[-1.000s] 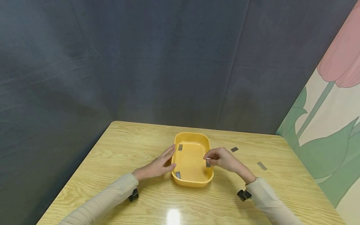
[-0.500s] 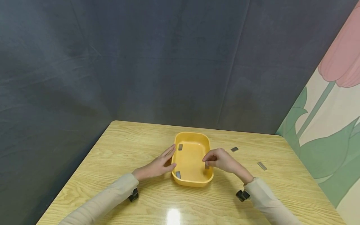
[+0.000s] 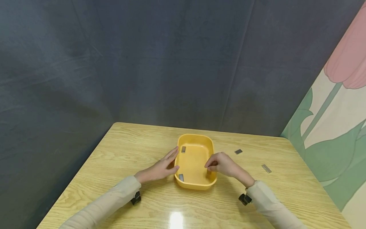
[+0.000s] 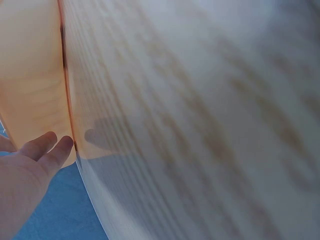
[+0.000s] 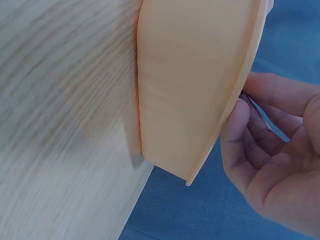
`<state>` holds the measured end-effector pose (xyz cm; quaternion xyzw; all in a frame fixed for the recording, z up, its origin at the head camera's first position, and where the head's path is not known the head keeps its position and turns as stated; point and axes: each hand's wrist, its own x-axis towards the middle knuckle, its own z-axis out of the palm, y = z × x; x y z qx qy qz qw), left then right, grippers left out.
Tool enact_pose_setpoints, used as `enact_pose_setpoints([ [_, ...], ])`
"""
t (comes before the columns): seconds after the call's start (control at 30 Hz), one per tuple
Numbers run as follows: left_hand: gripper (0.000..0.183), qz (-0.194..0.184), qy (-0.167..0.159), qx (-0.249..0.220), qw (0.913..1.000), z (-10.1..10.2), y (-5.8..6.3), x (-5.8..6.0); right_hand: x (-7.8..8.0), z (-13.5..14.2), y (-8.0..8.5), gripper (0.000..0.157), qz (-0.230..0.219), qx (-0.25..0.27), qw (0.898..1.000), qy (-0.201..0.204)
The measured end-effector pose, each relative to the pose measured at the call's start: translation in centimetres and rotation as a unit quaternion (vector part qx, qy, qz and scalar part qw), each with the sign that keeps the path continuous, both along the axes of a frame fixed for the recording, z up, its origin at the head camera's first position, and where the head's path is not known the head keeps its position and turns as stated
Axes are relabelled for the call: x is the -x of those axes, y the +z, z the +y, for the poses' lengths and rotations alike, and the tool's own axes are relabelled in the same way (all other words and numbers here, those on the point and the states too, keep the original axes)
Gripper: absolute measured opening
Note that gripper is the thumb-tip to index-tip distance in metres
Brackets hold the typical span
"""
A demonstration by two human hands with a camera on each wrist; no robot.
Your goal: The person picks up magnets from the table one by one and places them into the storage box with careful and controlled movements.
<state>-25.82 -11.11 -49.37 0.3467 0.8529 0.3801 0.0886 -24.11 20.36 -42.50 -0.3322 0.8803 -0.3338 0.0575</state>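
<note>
A yellow rectangular tray [image 3: 195, 186] rests on the table. My left hand [image 3: 158, 170] lies along its left side, fingers spread and fairly straight, fingertips at the rim; the left wrist view shows them against the wall. Reaching over the right rim, my right hand [image 3: 224, 164] pinches a small flat grey rectangular plate between thumb and fingers. Only a dark sliver of that plate [image 5: 243, 93] shows in the right wrist view, the rest hidden by fingers and rim. Inside the tray, one similar plate [image 3: 183, 149] lies at the far left and another plate [image 3: 181, 177] at the near left.
Right of the tray, a dark plate [image 3: 238, 152] and a lighter plate [image 3: 266, 168] lie apart on the wooden table [image 3: 137, 143]. A dark curtain [image 3: 171, 63] hangs behind the table. On the right stands a wall with a painted flower [image 3: 346, 66].
My right hand has moved slightly left and lower into the tray, with the pinched plate now mostly out of sight behind the fingers. My left hand and the other plates stay put.
</note>
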Motion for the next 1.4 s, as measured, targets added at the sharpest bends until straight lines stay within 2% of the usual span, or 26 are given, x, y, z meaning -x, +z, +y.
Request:
enact_pose_setpoints([
  [0.23,0.077,0.003,-0.001,-0.003,1.0,0.0,-0.1,0.0,0.0,-0.3,0.0,0.005,-0.006,-0.017,1.0,-0.004],
  [0.83,0.077,0.002,0.005,0.0,1.0,0.1,0.3,-0.3,-0.3,-0.9,-0.3,0.008,-0.015,-0.054,0.998,0.039],
  [1.03,0.077,0.004,-0.001,-0.002,1.0,0.1,0.2,-0.2,-0.4,-1.1,-0.5,0.008,-0.01,-0.068,0.997,0.037],
  [1.2,0.077,0.005,-0.005,-0.004,1.0,0.0,0.2,-0.1,-0.4,-1.2,-0.5,0.01,-0.023,-0.075,0.996,0.028],
  [1.4,0.077,0.011,-0.004,-0.004,0.9999,0.1,0.1,-0.1,-0.5,-1.3,-0.7,0.013,-0.013,-0.083,0.996,0.031],
])
